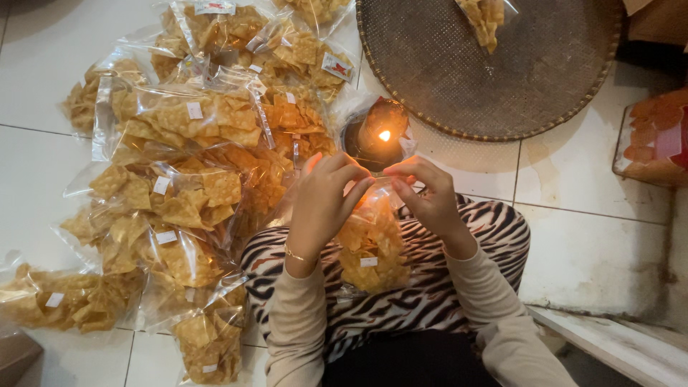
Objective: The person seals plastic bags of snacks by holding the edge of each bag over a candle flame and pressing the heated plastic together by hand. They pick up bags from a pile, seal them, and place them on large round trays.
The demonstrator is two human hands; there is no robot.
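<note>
**A:** What lies at nine o'clock from the hands?

**B:** A heap of clear packets of golden crackers point(179, 150) spread over the white tiled floor point(43, 64), each with a small white rectangular label point(194, 110). One packet near twelve o'clock carries a white label with a red mark point(337, 66).

**A:** And the hands themselves?

**B:** The left hand point(324, 197) and the right hand point(428, 192) both pinch shut on the top edge of one clear bag of crackers point(371, 247), which hangs over the lap on a zebra-striped cloth point(487, 229). It has a white label low on its front.

**A:** Any containers?

**B:** At twelve o'clock, just beyond the fingertips, a small dark round lamp point(376, 132) holds a lit flame point(385, 135). At one o'clock lies a wide round woven tray point(516, 72) with one packet of crackers point(484, 18) at its far rim. At three o'clock sits a packet of orange crackers point(652, 136).
</note>
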